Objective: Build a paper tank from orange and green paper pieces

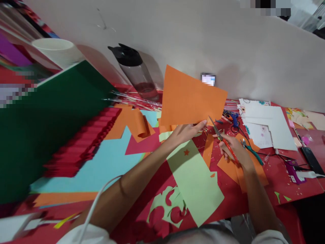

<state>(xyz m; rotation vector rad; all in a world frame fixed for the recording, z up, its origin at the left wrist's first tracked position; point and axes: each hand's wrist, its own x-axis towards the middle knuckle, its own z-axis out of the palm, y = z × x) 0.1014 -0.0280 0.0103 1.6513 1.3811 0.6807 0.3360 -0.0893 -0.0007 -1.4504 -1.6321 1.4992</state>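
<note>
An orange sheet of paper (193,98) stands tilted up in my left hand (189,131), whose fingers grip its lower edge. My right hand (232,147) is wrapped round the red-handled scissors (227,145). Their blades point up and left at the sheet's lower right corner, close to my left fingertips. Whether the blades touch the paper, I cannot tell. Below my hands lies a pale green sheet (198,183) with a small orange star (186,152) on it. Orange paper pieces (230,169) lie under my right hand.
A clear bottle (138,73) with a black lid stands by the wall. Left are a dark green board (50,128) and red crepe paper (86,142). Right are pliers (254,152), a blue glue gun (233,119), white sheets (269,125) and cables. Green cut-out scraps (165,205) lie near the front.
</note>
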